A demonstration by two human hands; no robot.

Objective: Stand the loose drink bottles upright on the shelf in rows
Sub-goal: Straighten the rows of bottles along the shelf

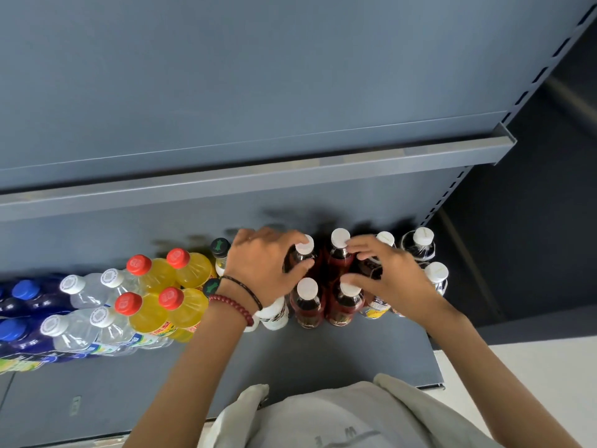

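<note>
Back-left red bottle (304, 245), white cap, stands upright in the back row of a 2x2 red block near frame centre. Left hand (261, 266) wraps it: fingers over the shoulder from 12 o'clock, thumb closing on the body from 6. Back-right red bottle (339, 257) is just beside it at 3 o'clock. Right hand (391, 276) has fingers curled against that bottle's neck and cap from 3 o'clock, thumb across the front lower down, a narrow pinch. Two front red bottles (307, 305) stand upright and touching at 6 o'clock of that pair. At 3 o'clock of the block, partly under the right hand, are more white-capped dark bottles (423, 245) in two rows. The last pair sits near the right end of the shelf (323, 357) and the slotted upright (452, 195), so little room there. At 9 o'clock: a white bottle (274, 313) under the left wrist, black-capped bottles (220, 248), yellow bottles (190, 270) with red caps, clear bottles (84, 295), blue bottles (24, 290), all two deep and tightly packed. Shelf deck is bare from the front row to the front edge at 6 o'clock, the widest free strip. Upper shelf lip (258, 179) overhangs at 12 o'clock, with a gap above the caps. Bracelets (232, 305) on the left wrist.
</note>
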